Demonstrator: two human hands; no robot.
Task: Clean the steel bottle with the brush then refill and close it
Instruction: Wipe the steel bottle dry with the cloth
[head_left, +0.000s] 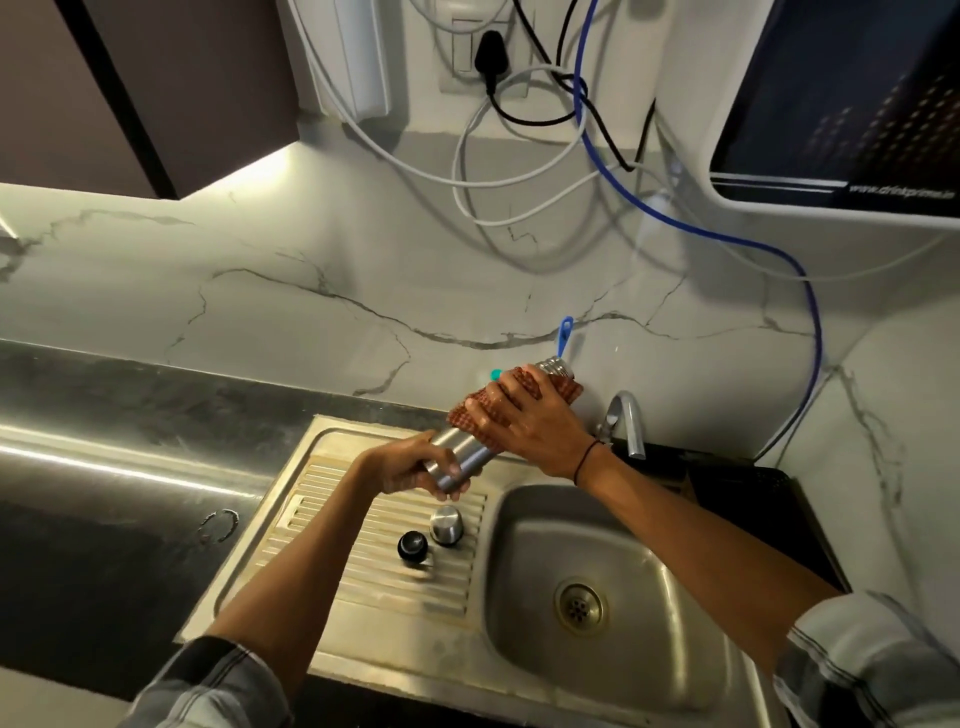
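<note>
Head camera showed the fingers (451, 470) of the left hand (410, 467) curled round the base end of the steel bottle (467, 453), gripping it above the ribbed drainboard (332, 514). The right hand (524, 415) gripped the upper half of the bottle through a reddish checked cloth (480, 410) wrapped round it, fingers bent over the cloth. The bottle was held tilted, its base toward 7 o'clock and its open neck toward 1 o'clock, over the far edge of the steel sink (675, 597). A blue brush handle (565, 332) showed just past the neck at 1 o'clock; whether it was inside the bottle or behind it could not be told. A thin dark band (587, 457) circled the right wrist.

On the drainboard, at 6 o'clock from the left hand, a steel cup-shaped cap (445, 525) stood just beside a black stopper (413, 545). A curved tap (626, 421) rose at 3 o'clock from the right hand. The dark table (104, 415) ran off toward 9 o'clock. White, black and blue cables (701, 234) hung on the marble wall (260, 291) at 12 o'clock, beside a water purifier (831, 119) at 2 o'clock.
</note>
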